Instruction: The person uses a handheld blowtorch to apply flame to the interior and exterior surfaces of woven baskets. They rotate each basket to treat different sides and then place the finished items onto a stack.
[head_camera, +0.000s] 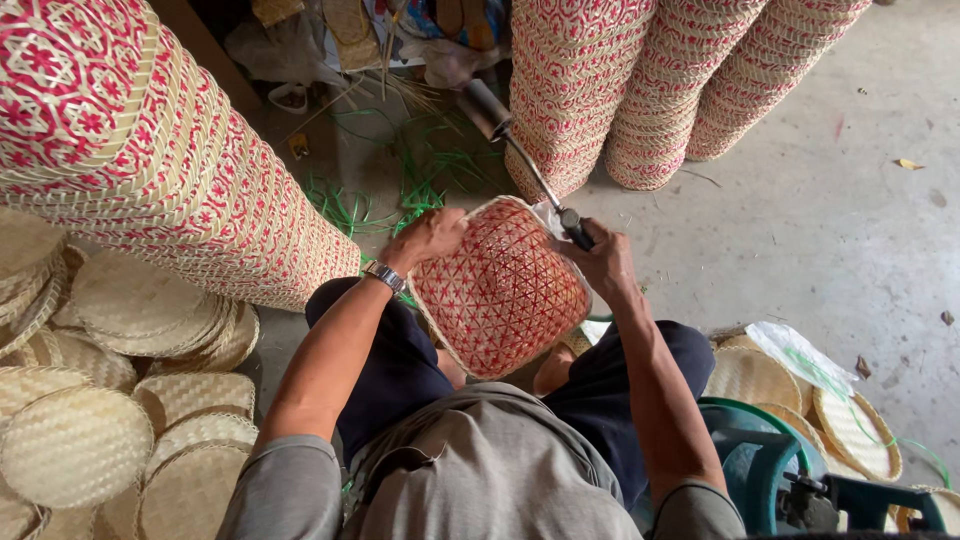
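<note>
The red-and-natural woven basket sits tilted on the seated person's lap, its patterned bottom turned up toward them, between the knees and above the concrete floor. Its weave looks whole across the face that shows, so the body seems finished, and I'd judge the work now is at the rim on the far side, where the hands meet; how much of that rim is left I cannot see. The left hand, with a wristwatch on it, grips the basket's upper left edge, fingers curled over it. The right hand is closed round the dark handle of a long metal tool, whose rod runs up and away to a thick dark end near the stacks. Counting: one basket in hand, one tool, and four tall leaning stacks of matching red baskets, one at the left and three ahead. Plain woven lids lie heaped on the floor by the left edge, a dozen or so showing, and a few more at the right near a teal stool. Green strapping litters the floor ahead.
</note>
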